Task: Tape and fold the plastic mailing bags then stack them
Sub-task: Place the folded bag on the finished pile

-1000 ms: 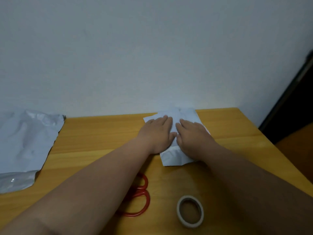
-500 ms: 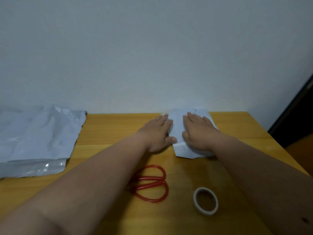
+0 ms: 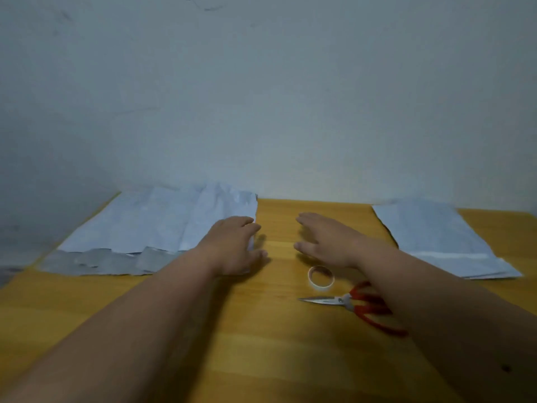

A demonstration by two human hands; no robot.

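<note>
Reaching at frame centre, we see the left hand (image 3: 234,245) resting on the right edge of the unfolded bags (image 3: 157,225) — fingers relaxed, gripping nothing; the right hand (image 3: 325,241) hovers open. Risk: slick film may drag several bags together, skewing the stack (image 3: 441,242) at right.

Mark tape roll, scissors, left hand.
tape roll (image 3: 321,283): head view, near rim of the ring.
scissors (image 3: 345,301): head view, pivot by the blades.
left hand (image 3: 235,245): head view, back of hand.
</note>
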